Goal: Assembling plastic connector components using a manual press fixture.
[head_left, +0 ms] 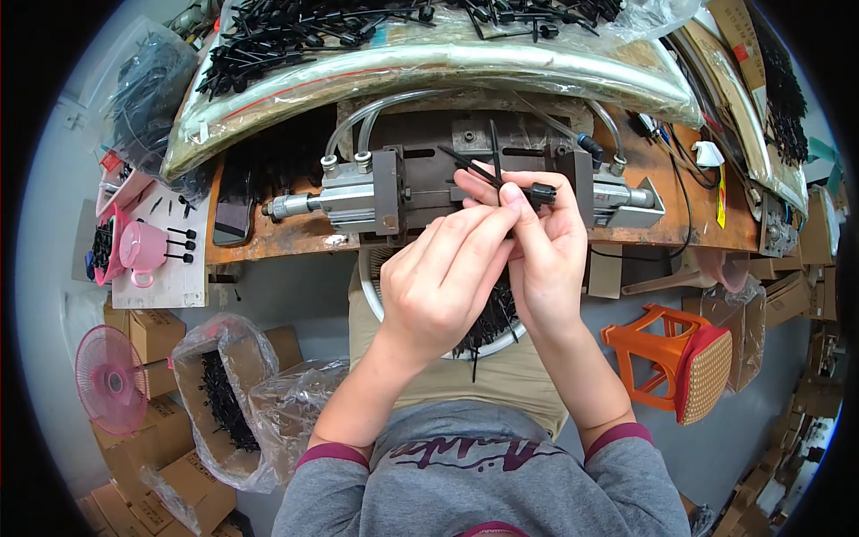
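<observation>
My right hand [550, 255] is closed around a few thin black stemmed plastic parts; one knobbed head [542, 193] sticks out beside its fingers, and the pointed stems rise to the upper left. Against its thumb, my left hand [436, 279] pinches with its fingertips together; whatever lies between them is hidden. Both hands are just in front of a bench fixture with two facing air cylinders, the left cylinder [351, 204] and the right cylinder [617, 201]. Below the hands, a white-rimmed basin [368, 291] in my lap holds many more black stemmed parts [488, 327], partly covered by my forearms.
A plastic-wrapped raised ledge [447, 63] bears heaped black parts at the back. On the left are a phone [233, 219], a pink cup [143, 247], a pink fan [112, 380] and a plastic-lined box [255, 345]. An orange stool [658, 353] stands right.
</observation>
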Motion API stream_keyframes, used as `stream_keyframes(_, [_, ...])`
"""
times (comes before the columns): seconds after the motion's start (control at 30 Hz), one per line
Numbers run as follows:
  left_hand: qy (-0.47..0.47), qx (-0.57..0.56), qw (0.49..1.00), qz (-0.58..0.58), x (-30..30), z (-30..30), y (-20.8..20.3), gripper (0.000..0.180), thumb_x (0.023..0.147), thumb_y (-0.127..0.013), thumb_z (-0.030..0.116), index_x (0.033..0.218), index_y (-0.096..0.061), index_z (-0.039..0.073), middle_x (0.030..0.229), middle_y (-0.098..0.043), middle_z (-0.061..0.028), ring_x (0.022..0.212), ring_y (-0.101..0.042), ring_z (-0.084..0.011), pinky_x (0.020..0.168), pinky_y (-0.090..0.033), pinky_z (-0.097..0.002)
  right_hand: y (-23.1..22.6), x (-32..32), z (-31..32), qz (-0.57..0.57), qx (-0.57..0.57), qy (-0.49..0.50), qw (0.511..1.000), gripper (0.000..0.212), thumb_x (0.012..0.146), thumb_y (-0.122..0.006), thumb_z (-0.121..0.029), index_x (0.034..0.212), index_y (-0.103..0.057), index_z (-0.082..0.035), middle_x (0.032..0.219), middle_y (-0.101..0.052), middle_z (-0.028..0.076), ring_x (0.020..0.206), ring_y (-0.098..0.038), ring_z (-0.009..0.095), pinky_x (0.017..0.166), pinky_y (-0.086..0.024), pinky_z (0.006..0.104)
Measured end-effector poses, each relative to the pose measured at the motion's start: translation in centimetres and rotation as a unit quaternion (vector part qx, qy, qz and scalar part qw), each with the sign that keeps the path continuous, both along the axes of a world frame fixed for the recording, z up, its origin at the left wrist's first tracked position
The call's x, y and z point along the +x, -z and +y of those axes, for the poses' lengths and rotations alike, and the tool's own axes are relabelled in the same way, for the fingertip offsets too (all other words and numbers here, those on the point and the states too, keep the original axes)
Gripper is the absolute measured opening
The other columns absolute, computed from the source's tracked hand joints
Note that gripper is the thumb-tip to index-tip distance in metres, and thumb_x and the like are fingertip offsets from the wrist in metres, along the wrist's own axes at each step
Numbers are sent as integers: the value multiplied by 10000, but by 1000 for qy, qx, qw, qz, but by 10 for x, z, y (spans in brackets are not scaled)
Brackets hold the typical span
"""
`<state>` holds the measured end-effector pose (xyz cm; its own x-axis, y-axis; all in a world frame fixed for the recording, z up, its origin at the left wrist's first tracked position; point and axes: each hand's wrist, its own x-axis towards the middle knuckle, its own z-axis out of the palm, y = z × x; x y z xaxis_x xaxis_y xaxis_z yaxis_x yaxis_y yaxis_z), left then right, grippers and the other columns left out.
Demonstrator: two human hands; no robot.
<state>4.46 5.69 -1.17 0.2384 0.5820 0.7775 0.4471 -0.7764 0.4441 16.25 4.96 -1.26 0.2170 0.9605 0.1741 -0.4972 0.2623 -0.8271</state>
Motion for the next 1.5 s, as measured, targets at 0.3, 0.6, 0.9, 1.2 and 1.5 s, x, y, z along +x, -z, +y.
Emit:
stream_keyframes(0.3, [33,-137,988,66,-21,-17,21,322,749,-796,-5,1060,-712,-4,1066,-664,-112,797,-666,-215,675,-577,-328,0,43,-12,-123,33,152,980,154,1012,-531,-17,1154,-544,42,1194,-643,257,1023,-706,329,763,-636,355])
stream_keyframes(0.6, [-39,-54,973,222,-12,-2,27,261,727,-803,76,973,-729,32,1224,-701,-93,808,-717,-200,702,-561,-308,-3,44,-25,-189,83,168,964,176,994,-519,44,1165,-555,63,1235,-613,275,958,-712,273,717,-609,295])
stream_keyframes(0.9, [-41,-42,971,232,-12,2,24,256,718,-812,118,951,-731,49,1208,-711,-76,670,-679,-175,634,-526,-282,3,46,-31,-304,139,209,919,195,975,-551,70,1167,-584,71,1192,-639,222,853,-687,177,669,-564,242])
stream_keyframes(1.2, [-43,-54,973,218,-13,1,27,243,725,-807,115,945,-727,54,1212,-709,-77,631,-674,-180,602,-525,-284,10,45,-33,-427,171,241,855,344,796,-595,202,1111,-628,67,1110,-687,223,848,-702,216,716,-576,268])
stream_keyframes(1.5, [-20,-79,978,193,-13,0,16,229,758,-805,128,957,-720,52,1159,-720,-82,658,-694,-189,618,-549,-274,14,48,-31,-545,204,253,773,387,717,-553,218,1054,-665,64,1085,-707,214,920,-715,291,754,-599,332])
